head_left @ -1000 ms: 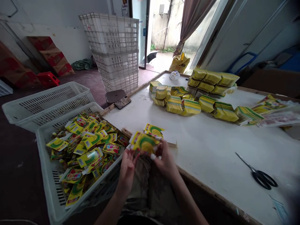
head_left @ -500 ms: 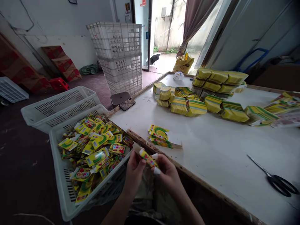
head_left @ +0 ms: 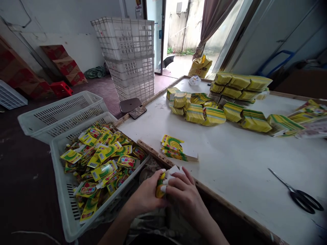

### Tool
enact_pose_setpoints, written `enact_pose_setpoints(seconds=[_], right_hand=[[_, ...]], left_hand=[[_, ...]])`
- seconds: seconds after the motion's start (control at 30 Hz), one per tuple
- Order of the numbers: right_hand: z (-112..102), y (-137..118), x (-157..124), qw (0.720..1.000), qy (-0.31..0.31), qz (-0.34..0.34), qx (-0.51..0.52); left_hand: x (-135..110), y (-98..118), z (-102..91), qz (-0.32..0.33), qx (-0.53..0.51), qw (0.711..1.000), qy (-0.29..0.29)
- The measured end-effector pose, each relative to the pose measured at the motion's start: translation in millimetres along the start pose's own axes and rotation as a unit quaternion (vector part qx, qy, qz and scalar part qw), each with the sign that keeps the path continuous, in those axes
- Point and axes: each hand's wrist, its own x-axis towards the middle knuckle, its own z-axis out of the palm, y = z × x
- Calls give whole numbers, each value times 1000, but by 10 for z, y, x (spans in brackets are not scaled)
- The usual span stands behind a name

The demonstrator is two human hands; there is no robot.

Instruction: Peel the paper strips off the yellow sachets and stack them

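Note:
Both hands meet just below the table's near edge over my lap. My left hand (head_left: 146,195) and my right hand (head_left: 185,194) are closed together around a small yellow-green spouted pouch (head_left: 160,186), which stands on edge between the fingers. A short stack of the same pouches (head_left: 175,148) lies on the white table (head_left: 230,160) right above my hands. To the left, a white plastic crate (head_left: 61,183) holds a loose heap of several yellow pouches (head_left: 102,156).
Bundled stacks of pouches (head_left: 224,102) lie across the far table. Black scissors (head_left: 298,194) rest at the right. A phone (head_left: 138,111) and stool sit by the table corner. Stacked white crates (head_left: 127,54), red cartons (head_left: 63,64) and an open doorway stand behind.
The hands dropped from table-edge height down toward my lap, and the pouch turned from flat and face-up to edge-on, now squeezed between both hands.

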Motion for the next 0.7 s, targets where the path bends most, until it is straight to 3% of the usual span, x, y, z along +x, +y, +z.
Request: enact_pose_setpoints(seconds=[0.07, 0.13, 0.17, 0.23, 0.3, 0.37, 0.4, 0.47, 0.53, 0.63, 0.7], right_hand=[[101, -26, -28, 990, 108, 79, 46], [200, -13, -64, 953, 189, 194, 139], [243, -2, -80, 927, 193, 246, 207], [309, 10, -102, 864, 145, 318, 362], [343, -1, -100, 793, 91, 347, 492], [346, -27, -78, 756, 64, 348, 551], [339, -40, -65, 754, 62, 341, 557], [316, -68, -47, 782, 66, 316, 534], [299, -99, -54, 836, 61, 278, 470], [311, -136, -102, 919, 37, 193, 341], [340, -120, -133, 948, 36, 145, 282]], left_hand=[[14, 15, 172, -7, 23, 1000, 19], [9, -3, 310, 0, 52, 997, 59], [0, -22, 361, 7, 70, 995, 69], [-25, -63, 433, 42, 102, 991, 75], [-49, -95, 476, 89, 130, 984, 77], [-64, -105, 498, 120, 149, 978, 86], [-67, -104, 500, 122, 156, 976, 95], [-63, -100, 492, 103, 166, 975, 106], [-41, -115, 478, 87, 165, 977, 101], [18, -193, 472, 136, 147, 975, 100], [55, -259, 476, 179, 149, 964, 127]])
